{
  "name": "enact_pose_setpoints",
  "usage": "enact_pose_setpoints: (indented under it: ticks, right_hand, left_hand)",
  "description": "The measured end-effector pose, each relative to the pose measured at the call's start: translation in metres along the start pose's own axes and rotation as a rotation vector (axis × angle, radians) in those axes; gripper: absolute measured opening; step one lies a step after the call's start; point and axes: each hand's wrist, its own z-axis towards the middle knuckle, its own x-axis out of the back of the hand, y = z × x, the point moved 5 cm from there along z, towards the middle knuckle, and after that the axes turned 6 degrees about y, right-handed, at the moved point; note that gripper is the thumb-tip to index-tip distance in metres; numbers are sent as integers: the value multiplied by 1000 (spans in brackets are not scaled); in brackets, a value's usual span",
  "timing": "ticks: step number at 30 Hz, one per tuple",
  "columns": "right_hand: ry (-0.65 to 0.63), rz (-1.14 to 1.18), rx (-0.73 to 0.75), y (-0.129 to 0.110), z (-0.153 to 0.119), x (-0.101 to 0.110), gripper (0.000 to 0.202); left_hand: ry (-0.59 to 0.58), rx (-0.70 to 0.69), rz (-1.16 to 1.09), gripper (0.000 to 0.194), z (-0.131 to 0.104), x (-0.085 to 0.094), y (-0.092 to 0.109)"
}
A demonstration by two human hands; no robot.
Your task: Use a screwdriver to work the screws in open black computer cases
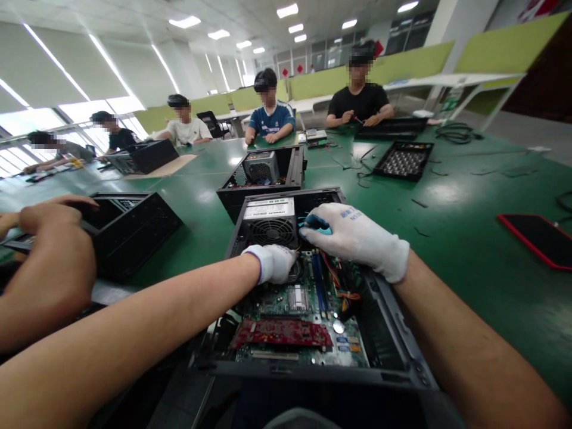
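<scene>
An open computer case [397, 322] lies in front of me, its insides facing up. My left hand [279, 263], in a white glove, is closed with curled fingers over the round CPU cooler [295, 271] on the green motherboard [272, 301]; what its fingertips grip is hidden. My right hand [353, 235], gloved in white with blue fingers, bends into the case just right of the power supply [270, 229]. Its thumb and fingers come together there, and I cannot make out anything between them. A red expansion card [283, 333] sits nearer me, and coloured cables [346, 298] run along the right.
Another open case [263, 173] stands directly behind mine. At left, a co-worker's arm [53, 256] reaches over a black case [134, 232]. A red-edged phone [538, 238] lies right on the green table [469, 310]. Several people sit across, near a black tray [404, 161].
</scene>
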Motion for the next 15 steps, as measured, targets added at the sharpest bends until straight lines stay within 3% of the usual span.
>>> enact_pose_setpoints:
  ticks: [6, 15]
  right_hand:
    - [0, -64, 24, -1, 0, -1, 36]
    - [17, -95, 43, 0, -1, -4, 39]
  left_hand:
    - [19, 9, 7, 68, -1, 2, 4]
    - [88, 41, 21, 69, 2, 8, -4]
